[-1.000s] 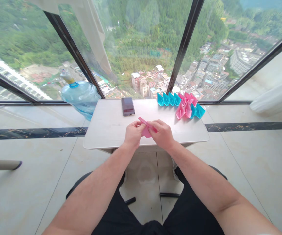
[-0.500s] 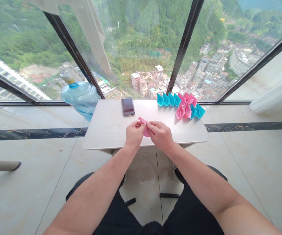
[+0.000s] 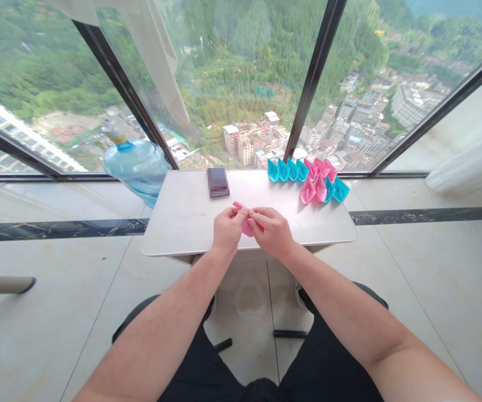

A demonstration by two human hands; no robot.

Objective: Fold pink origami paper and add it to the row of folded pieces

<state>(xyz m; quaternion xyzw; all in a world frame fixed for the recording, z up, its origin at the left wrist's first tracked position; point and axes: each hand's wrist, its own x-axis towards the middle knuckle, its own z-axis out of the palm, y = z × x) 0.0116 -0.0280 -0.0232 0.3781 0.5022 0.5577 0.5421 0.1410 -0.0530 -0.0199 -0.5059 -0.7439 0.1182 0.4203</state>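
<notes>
A folded piece of pink paper (image 3: 247,228) is held between both hands just above the near part of the white table (image 3: 182,218). My left hand (image 3: 227,228) pinches its left side with thumb and fingers. On the right side, my right hand (image 3: 272,230) grips the paper, thumb and index finger close to the left fingertips. The fingers cover much of the paper, so its full shape is hidden. Folded blue paper boats (image 3: 288,170) stand in a row at the back right, beside several pink paper boats (image 3: 314,190) and further blue ones (image 3: 341,190).
A dark phone-like object (image 3: 218,183), partly blurred, lies at the table's back left. Past the left edge leans a large blue water bottle (image 3: 138,167). Windows with dark frames rise behind the table. A grey tubular leg (image 3: 1,283) shows at far left.
Both hands have shifted slightly left with the pink paper. The paper has tilted a little, and more of it shows below the right thumb.
</notes>
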